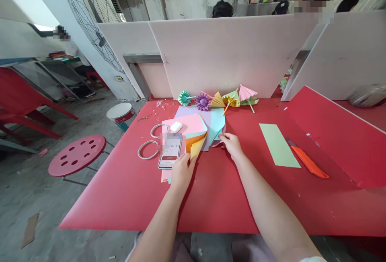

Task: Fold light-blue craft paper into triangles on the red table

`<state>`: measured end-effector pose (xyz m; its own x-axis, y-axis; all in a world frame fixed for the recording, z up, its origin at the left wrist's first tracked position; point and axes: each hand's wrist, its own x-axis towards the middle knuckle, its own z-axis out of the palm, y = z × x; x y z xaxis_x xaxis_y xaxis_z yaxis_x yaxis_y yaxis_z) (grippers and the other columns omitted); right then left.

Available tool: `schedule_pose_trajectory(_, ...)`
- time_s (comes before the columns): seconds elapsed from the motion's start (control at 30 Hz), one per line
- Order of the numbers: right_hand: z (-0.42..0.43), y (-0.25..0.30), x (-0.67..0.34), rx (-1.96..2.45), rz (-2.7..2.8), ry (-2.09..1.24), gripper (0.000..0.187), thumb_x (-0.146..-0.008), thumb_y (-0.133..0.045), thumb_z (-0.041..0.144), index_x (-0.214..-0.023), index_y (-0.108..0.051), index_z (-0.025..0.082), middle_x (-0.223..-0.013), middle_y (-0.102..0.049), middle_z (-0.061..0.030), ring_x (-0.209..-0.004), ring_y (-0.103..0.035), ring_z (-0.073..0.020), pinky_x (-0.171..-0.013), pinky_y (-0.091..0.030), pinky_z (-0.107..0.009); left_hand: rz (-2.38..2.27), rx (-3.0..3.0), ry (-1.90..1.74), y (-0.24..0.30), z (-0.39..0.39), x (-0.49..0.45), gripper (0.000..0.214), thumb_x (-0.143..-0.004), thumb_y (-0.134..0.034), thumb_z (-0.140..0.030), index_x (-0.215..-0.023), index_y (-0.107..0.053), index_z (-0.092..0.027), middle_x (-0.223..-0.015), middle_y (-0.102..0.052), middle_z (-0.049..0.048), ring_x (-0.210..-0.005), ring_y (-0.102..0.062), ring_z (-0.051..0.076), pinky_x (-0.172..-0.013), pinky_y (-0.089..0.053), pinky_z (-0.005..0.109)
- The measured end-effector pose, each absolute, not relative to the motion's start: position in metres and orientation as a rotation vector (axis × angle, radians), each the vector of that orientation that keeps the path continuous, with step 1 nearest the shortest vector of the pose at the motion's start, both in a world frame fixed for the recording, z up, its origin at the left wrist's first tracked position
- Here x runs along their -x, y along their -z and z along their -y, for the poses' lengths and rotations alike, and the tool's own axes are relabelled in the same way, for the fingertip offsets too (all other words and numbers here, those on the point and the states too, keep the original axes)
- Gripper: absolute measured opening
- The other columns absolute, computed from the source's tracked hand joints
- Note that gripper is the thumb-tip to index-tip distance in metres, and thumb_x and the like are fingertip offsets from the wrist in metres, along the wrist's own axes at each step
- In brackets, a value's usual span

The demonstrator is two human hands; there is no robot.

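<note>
A stack of coloured paper sheets (193,127) lies on the red table (217,197). My left hand (181,171) pinches the lifted corners of the yellow and orange sheets (196,143). My right hand (230,143) grips the curled edge of a light blue sheet (216,125) on the stack's right side. A phone (170,151) and a small white case (176,126) rest on the stack's left part.
Several folded paper umbrellas and flowers (217,99) line the white partition (229,56). A green paper strip (279,145) and an orange cutter (309,161) lie to the right. Two tape rings (148,149) sit left of the phone. A red stool (76,155) stands left.
</note>
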<state>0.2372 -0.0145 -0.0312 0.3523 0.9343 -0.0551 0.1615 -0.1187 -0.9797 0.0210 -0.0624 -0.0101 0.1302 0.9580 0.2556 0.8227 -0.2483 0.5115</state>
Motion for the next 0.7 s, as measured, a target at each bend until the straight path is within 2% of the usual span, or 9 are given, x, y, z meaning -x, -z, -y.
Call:
schedule_pose_trajectory(0.13, 0.017, 0.032, -0.238, 1.619, 1.062, -0.823, 0.033, -0.069, -0.052, 0.051, -0.062, -0.054, 0.019, -0.059, -0.051, 0.0018, -0.053, -0.047, -0.0134, -0.047, -0.042, -0.026, -1.638, -2.182, -0.8, 0.005, 0.065, -0.023, 0.023, -0.085, -0.047, -0.041, -0.076, -0.056, -0.022, -0.075, -0.059, -0.0013, -0.065, -0.054, 0.014, -0.059, -0.038, 0.024)
schedule_pose_trajectory(0.23, 0.021, 0.03, -0.241, 1.695, 1.089, -0.691, 0.031, -0.07, -0.05, 0.049, -0.059, -0.05, 0.02, -0.065, -0.051, -0.0002, -0.059, -0.048, -0.0149, -0.052, -0.039, -0.026, -1.472, -2.213, -0.841, 0.002, 0.067, -0.023, 0.023, -0.089, -0.042, -0.037, -0.091, -0.06, -0.023, -0.093, -0.063, 0.0013, -0.084, -0.058, 0.016, -0.074, -0.043, 0.026)
schedule_pose_trajectory(0.33, 0.027, 0.024, -0.241, 1.758, 1.096, -0.539, 0.021, -0.068, -0.054, 0.041, -0.069, -0.054, 0.02, -0.085, -0.054, -0.0049, -0.073, -0.05, -0.0175, -0.059, -0.037, -0.027, -1.424, -2.253, -0.87, 0.001, 0.069, -0.023, 0.024, -0.091, -0.036, -0.026, -0.098, -0.059, -0.022, -0.099, -0.063, 0.0028, -0.089, -0.059, 0.016, -0.076, -0.044, 0.027)
schedule_pose_trajectory(0.43, 0.033, 0.016, -0.236, 1.788, 1.145, -0.427, 0.025, -0.07, -0.052, 0.036, -0.088, -0.057, 0.02, -0.104, -0.052, -0.009, -0.081, -0.05, -0.0189, -0.063, -0.035, -0.027, -1.428, -2.314, -0.842, 0.003, 0.07, -0.023, 0.023, -0.087, -0.039, -0.017, -0.097, -0.058, -0.023, -0.099, -0.063, 0.0021, -0.086, -0.06, 0.016, -0.072, -0.045, 0.027)
schedule_pose_trajectory(0.5, 0.035, 0.01, -0.23, 1.776, 1.207, -0.483, 0.026, -0.076, -0.046, 0.04, -0.088, -0.058, 0.02, -0.099, -0.056, -0.0084, -0.08, -0.051, -0.0186, -0.064, -0.036, -0.028, -1.399, -2.364, -0.818, 0.006, 0.071, -0.024, 0.024, -0.084, -0.04, -0.012, -0.095, -0.059, -0.023, -0.099, -0.063, 0.0017, -0.086, -0.059, 0.016, -0.073, -0.046, 0.027)
schedule_pose_trajectory(0.57, 0.034, 0.005, -0.225, 1.753, 1.253, -0.617, 0.03, -0.078, -0.043, 0.046, -0.08, -0.059, 0.02, -0.083, -0.06, -0.0055, -0.074, -0.053, -0.0179, -0.064, -0.036, -0.027, -1.354, -2.408, -0.798, 0.008, 0.071, -0.024, 0.024, -0.084, -0.041, -0.011, -0.094, -0.059, -0.023, -0.1, -0.062, 0.0021, -0.087, -0.059, 0.016, -0.074, -0.046, 0.028)
schedule_pose_trajectory(0.63, 0.031, 0.002, -0.222, 1.74, 1.275, -0.743, 0.032, -0.077, -0.047, 0.049, -0.073, -0.06, 0.02, -0.07, -0.059, -0.003, -0.067, -0.054, -0.0169, -0.06, -0.037, -0.027, -1.306, -2.44, -0.778, 0.01, 0.072, -0.025, 0.023, -0.086, -0.041, -0.014, -0.095, -0.06, -0.023, -0.102, -0.061, 0.0029, -0.09, -0.058, 0.017, -0.076, -0.047, 0.03)
schedule_pose_trajectory(0.7, 0.026, 0.0, -0.219, 1.72, 1.277, -0.884, 0.03, -0.074, -0.052, 0.048, -0.077, -0.062, 0.02, -0.064, -0.058, -0.0009, -0.059, -0.052, -0.0148, -0.054, -0.036, -0.025, -1.27, -2.459, -0.767, 0.01, 0.074, -0.027, 0.022, -0.087, -0.041, -0.016, -0.095, -0.06, -0.022, -0.105, -0.06, 0.0039, -0.093, -0.057, 0.018, -0.079, -0.047, 0.032)
